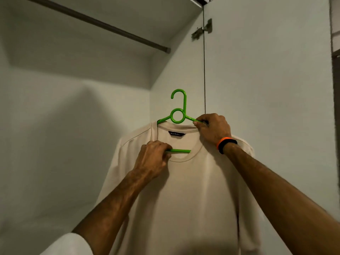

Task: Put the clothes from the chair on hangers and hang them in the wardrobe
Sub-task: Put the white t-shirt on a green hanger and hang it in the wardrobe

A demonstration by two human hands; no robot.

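Shirt (184,190) and hanger (177,115) are held up together in front of the open wardrobe, the cream fabric draped from the green frame and hanging down between the two forearms. The right hand (213,128) pinches the hanger's right shoulder arm just beside the ring, fingers curled round the plastic, likely because that point near the neck lets it carry the weight and steer the hook. The left hand (152,159) grips the left end of the green crossbar where it shows inside the collar, seemingly to keep the frame level and stop the shirt from sliding off. The hook stands upright above both hands, free and touching nothing. The rail (95,22) runs well above and to the left of the hands, bare along the stretch in view, so hanging looks like the step in hand: raise the hook up and leftward over it. An orange-and-black wristband (225,143) sits on the right wrist.
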